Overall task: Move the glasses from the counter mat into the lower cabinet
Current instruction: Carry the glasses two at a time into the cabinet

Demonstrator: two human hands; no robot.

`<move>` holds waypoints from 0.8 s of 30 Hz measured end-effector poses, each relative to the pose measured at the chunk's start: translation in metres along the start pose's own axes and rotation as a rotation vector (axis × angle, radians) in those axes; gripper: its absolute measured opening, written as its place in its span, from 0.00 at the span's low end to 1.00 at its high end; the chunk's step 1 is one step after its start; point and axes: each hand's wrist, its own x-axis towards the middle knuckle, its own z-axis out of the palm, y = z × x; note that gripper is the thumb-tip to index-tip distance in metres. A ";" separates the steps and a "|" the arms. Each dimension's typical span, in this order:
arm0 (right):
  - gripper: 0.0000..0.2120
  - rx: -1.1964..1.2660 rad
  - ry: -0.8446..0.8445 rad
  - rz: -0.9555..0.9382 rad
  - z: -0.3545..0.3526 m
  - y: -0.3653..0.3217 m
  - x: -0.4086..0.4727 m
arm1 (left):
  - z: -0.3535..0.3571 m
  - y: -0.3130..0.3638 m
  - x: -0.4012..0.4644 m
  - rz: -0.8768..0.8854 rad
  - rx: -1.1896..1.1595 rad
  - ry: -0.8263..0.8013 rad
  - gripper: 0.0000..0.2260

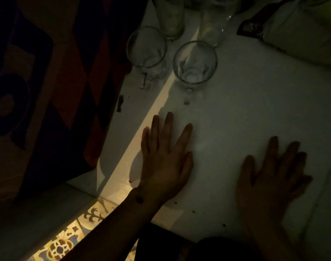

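In dim light, two clear glass mugs with handles stand upright on a white shelf surface (245, 113): one mug (195, 63) in the middle and another mug (146, 48) to its left. Two taller glasses, a left glass (170, 16) and a right glass (213, 25), stand behind them, cut off by the top edge. My left hand (165, 157) lies flat on the surface with fingers spread, a short way in front of the mugs. Further right, my right hand (273, 176) also rests flat and holds nothing.
A pale bag or packet (302, 34) lies at the back right. A dark patterned cloth (66, 81) hangs along the left side. Patterned floor tiles (81, 228) show below the shelf's front edge, lit by a strip of light.
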 end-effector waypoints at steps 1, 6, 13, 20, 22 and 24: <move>0.32 -0.029 0.008 -0.021 0.003 0.000 -0.002 | 0.003 -0.002 -0.001 -0.011 0.028 -0.042 0.28; 0.32 -0.081 0.030 -0.025 0.009 0.004 -0.002 | 0.004 -0.008 0.000 0.038 0.145 -0.131 0.29; 0.32 -0.069 0.027 -0.011 0.008 -0.001 0.001 | 0.004 -0.029 -0.011 -0.022 0.176 -0.093 0.30; 0.32 -0.106 0.040 -0.003 0.008 -0.001 0.005 | 0.012 -0.032 -0.009 0.011 0.213 -0.037 0.31; 0.32 -0.101 0.052 -0.007 0.010 0.002 0.003 | 0.012 -0.030 -0.011 0.009 0.214 -0.034 0.30; 0.32 -0.091 0.084 -0.008 0.014 0.003 0.002 | 0.013 -0.029 -0.013 0.019 0.225 -0.020 0.30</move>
